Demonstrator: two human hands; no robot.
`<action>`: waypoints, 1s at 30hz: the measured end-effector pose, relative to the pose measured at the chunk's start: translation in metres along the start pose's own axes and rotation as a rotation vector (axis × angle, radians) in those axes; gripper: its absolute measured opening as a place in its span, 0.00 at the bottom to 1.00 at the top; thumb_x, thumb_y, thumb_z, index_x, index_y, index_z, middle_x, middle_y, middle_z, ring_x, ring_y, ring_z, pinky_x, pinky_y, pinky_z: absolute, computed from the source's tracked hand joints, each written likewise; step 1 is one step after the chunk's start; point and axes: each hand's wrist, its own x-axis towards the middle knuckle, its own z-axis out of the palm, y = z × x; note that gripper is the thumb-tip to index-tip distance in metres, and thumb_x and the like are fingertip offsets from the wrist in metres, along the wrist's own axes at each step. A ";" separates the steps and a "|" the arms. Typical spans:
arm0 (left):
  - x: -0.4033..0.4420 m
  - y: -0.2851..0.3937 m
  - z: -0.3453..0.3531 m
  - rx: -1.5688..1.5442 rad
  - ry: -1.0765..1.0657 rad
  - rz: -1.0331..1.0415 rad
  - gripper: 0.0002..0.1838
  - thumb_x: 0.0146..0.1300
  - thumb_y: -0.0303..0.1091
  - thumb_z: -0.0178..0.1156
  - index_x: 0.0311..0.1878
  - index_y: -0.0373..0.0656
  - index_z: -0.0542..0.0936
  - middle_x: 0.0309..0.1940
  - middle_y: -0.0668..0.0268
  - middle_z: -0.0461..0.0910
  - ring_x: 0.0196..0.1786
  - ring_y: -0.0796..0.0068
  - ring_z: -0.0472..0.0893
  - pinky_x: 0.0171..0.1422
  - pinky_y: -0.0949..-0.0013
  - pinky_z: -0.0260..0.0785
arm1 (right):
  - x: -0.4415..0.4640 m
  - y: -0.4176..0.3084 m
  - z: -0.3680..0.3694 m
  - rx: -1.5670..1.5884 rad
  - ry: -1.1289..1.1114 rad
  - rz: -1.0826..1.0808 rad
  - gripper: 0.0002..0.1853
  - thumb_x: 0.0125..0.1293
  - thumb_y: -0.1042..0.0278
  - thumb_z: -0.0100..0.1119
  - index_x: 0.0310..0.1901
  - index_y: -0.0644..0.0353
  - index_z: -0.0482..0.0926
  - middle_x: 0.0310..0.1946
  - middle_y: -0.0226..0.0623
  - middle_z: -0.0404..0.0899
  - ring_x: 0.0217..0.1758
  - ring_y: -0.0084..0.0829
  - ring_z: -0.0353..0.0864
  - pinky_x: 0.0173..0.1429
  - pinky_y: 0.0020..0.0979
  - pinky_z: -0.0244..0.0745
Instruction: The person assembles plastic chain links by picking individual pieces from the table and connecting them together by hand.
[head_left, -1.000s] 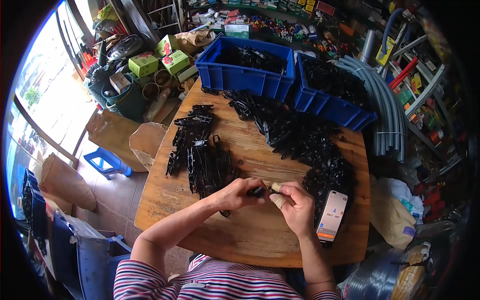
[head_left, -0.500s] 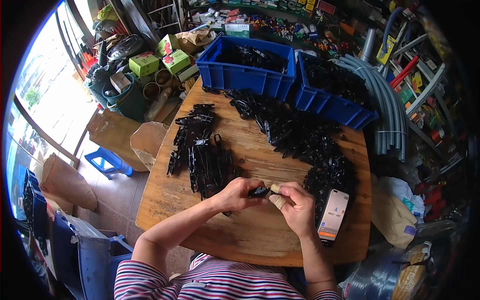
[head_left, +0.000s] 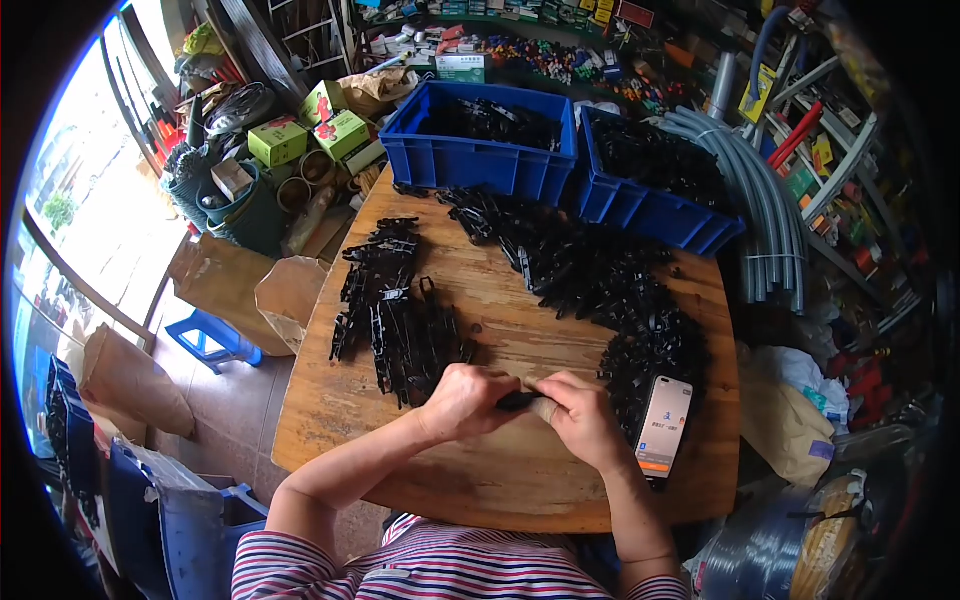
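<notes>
Workpiece position: the small black part (head_left: 515,400) is held above the near half of the wooden table (head_left: 490,290), between the two hands. Much of it is covered by the fingers, so its exact form cannot be told.

Hand states: the left hand (head_left: 465,403) grasps the body of the part, fingers curled around it. The right hand (head_left: 582,418) pinches its other end; a pale wrapping (head_left: 543,407) covers the thumb.

Handling guidance:
1. Use the left hand as the fixed clamp. A firm, steady hold should keep the part from twisting.
2. Apply pressure from the right hand gradually and in line with the part; a sideways push could make it slip.
3. Seat the wrapped thumb squarely, since loose wrapping could reduce feel.
4. Keep the work between the left pile of black pieces (head_left: 395,345) and the right heap of black pieces (head_left: 640,310), touching neither.
5. Mind the right forearm: the phone (head_left: 663,425) lies just beside it.
</notes>
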 end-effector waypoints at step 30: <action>0.002 0.003 -0.011 0.011 0.046 -0.100 0.16 0.53 0.41 0.65 0.23 0.40 0.73 0.18 0.57 0.75 0.24 0.53 0.77 0.27 0.57 0.68 | 0.000 -0.010 0.003 0.212 0.133 -0.015 0.09 0.56 0.82 0.64 0.39 0.70 0.78 0.37 0.35 0.78 0.40 0.23 0.80 0.43 0.24 0.79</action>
